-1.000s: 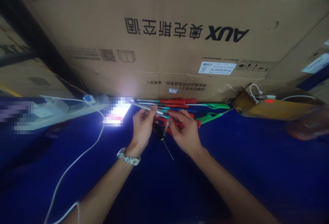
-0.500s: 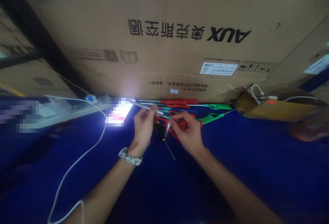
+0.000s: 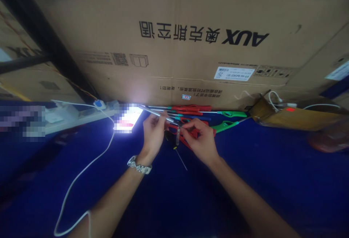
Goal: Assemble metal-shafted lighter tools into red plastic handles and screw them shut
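Note:
My left hand [image 3: 153,131] is closed, thumb and fingers pinching a slim silvery metal tube [image 3: 155,112] that slants from upper left down towards the other hand. My right hand [image 3: 201,138] is closed too, its thumb and forefinger pinched at the tube's lower right end, where a small dark part shows. What exactly those fingertips grip is too small to tell. Between the hands, a short clear cylinder [image 3: 178,136] hangs below the dark part. Beneath it a screwdriver [image 3: 180,158] with a thin shaft lies on the blue surface, its dark handle partly behind the left hand.
Several long-necked lighters, including a red lighter [image 3: 192,108] and a green lighter [image 3: 225,125], lie behind the hands against a large cardboard box [image 3: 174,59]. A lit phone [image 3: 128,119] stands left, near a white cable [image 3: 79,174]. At right is a yellowish-brown container [image 3: 289,117] with cables.
The view has shifted slightly. The clear cylinder has swung from slanted to nearly upright. A little more of the dark part shows at the tube's end. Both hands keep their pinches.

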Available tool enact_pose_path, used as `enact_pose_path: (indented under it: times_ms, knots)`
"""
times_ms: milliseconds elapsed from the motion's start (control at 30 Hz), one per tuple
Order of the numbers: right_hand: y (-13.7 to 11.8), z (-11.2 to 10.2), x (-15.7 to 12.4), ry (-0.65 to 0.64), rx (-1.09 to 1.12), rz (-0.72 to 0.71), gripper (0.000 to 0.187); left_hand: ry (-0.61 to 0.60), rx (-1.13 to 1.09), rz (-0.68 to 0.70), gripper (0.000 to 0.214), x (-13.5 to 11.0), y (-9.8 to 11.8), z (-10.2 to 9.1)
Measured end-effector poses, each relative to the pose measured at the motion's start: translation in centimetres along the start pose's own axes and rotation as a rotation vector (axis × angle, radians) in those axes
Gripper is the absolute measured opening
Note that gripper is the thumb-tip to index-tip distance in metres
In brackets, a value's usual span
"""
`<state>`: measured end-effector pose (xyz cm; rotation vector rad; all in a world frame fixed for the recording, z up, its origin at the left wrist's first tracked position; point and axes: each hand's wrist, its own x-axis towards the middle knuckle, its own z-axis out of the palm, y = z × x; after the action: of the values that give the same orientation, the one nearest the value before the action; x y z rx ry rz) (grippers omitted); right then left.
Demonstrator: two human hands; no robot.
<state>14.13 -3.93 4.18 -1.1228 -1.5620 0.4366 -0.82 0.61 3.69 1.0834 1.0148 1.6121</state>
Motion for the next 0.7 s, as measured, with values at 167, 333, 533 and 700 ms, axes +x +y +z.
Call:
enact_pose_path:
  times_ms: [167,333,533,700]
  knots:
    - [0.06,-0.02,0.1,-0.039,0.069,0.088,0.003,-0.003,0.032,0.0,0.027,-0.04,-0.03,-0.01]
    - [0.51,-0.11,0.25,-0.098,0.154,0.073,0.026,-0.051,0.081,0.02,0.029,-0.24,0.18,0.19]
    - [0.55,-0.14,0.29,-0.096,0.151,0.13,0.012,-0.133,0.053,-0.057,0.035,-0.44,0.01,0.51]
    - [0.49,-0.27,0.4,-0.101,0.198,0.165,0.021,-0.184,0.044,-0.113,0.037,-0.65,-0.03,0.7]
